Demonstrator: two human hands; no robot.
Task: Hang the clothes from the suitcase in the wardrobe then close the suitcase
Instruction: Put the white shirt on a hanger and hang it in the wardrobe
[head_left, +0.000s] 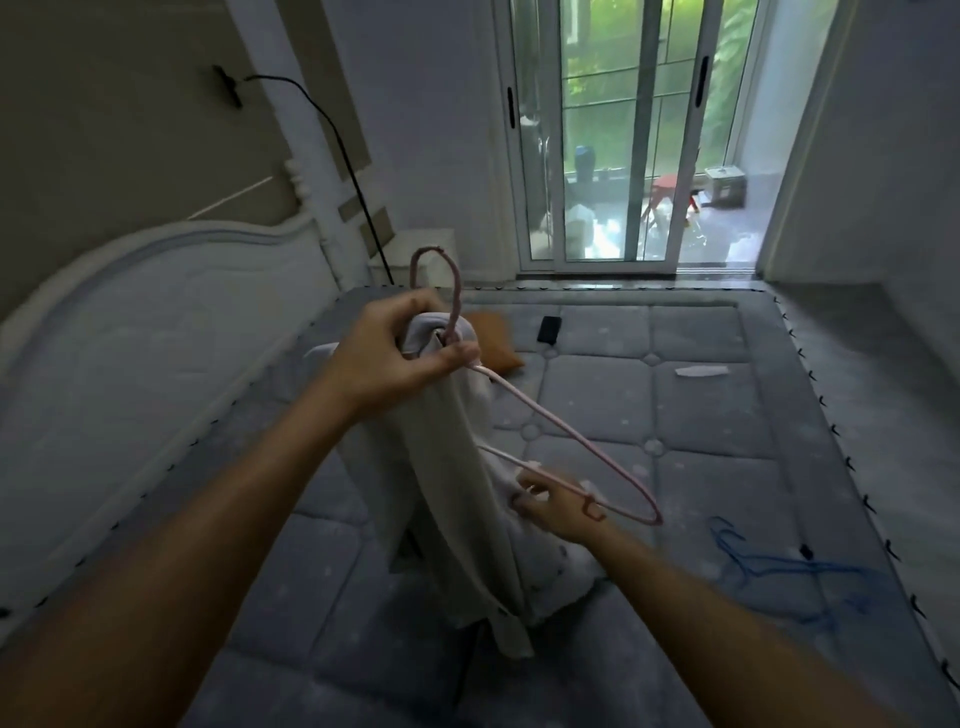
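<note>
A pale cream garment (457, 499) hangs in the air over the bare grey mattress (675, 415). A pink hanger (566, 431) is partly inside it, its hook sticking up above the collar. My left hand (395, 353) pinches the collar and the hanger's neck together. My right hand (556, 506) grips the garment's edge beside the hanger's lower arm, which juts out to the right. The garment's bottom end rests on the mattress. No suitcase or wardrobe is in view.
A blue hanger (779, 571) lies on the mattress at the right. An orange cushion (493, 338), a black phone (549, 329) and a scrap of paper (698, 370) lie further back. A white headboard (156, 312) stands left. Glass sliding doors (623, 156) are behind the bed.
</note>
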